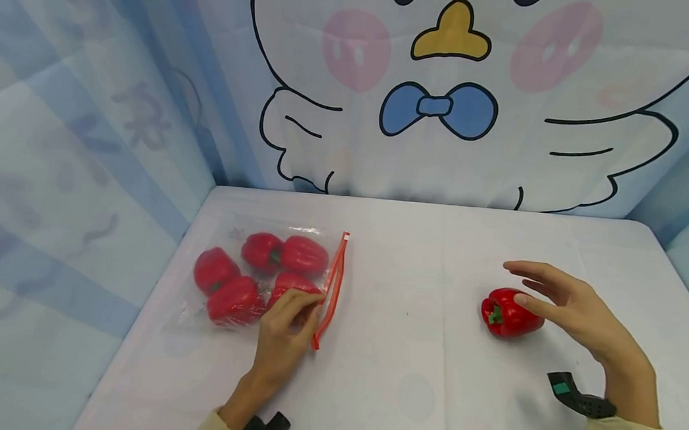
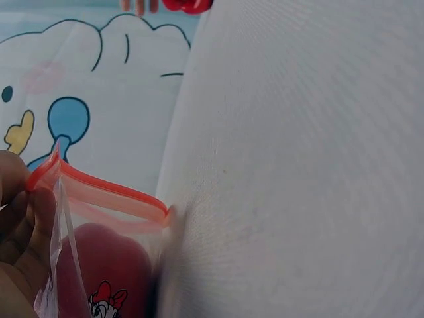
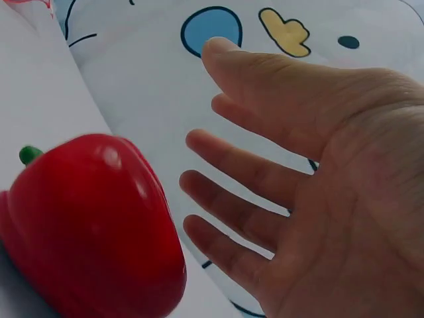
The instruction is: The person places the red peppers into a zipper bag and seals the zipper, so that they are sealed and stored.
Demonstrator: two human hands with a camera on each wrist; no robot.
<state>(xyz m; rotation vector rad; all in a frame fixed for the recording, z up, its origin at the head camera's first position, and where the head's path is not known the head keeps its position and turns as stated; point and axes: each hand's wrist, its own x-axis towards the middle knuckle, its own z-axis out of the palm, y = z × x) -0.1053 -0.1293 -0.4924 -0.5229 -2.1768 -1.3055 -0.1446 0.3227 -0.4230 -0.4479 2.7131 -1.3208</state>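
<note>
My left hand point(image 1: 286, 333) pinches the red-edged mouth of a clear zip bag point(image 1: 335, 277), fingers and thumb curled on its rim in the left wrist view. Several red bell peppers point(image 1: 237, 300) lie inside that bag at the table's left. On the right, a single red bell pepper point(image 1: 507, 313) with a green stem lies on its side on the table. My right hand point(image 1: 578, 311) is spread just beside and above it, fingers straight and thumb apart. In the right wrist view a gap shows between this pepper point(image 3: 99, 225) and the fingertips point(image 3: 192, 179).
A white cloth covers the table point(image 1: 400, 376). Behind it hangs a backdrop point(image 1: 442, 162) with a cartoon figure, and a pale blue curtain point(image 1: 71, 224) runs along the left side. Dark straps point(image 1: 582, 397) sit on both wrists.
</note>
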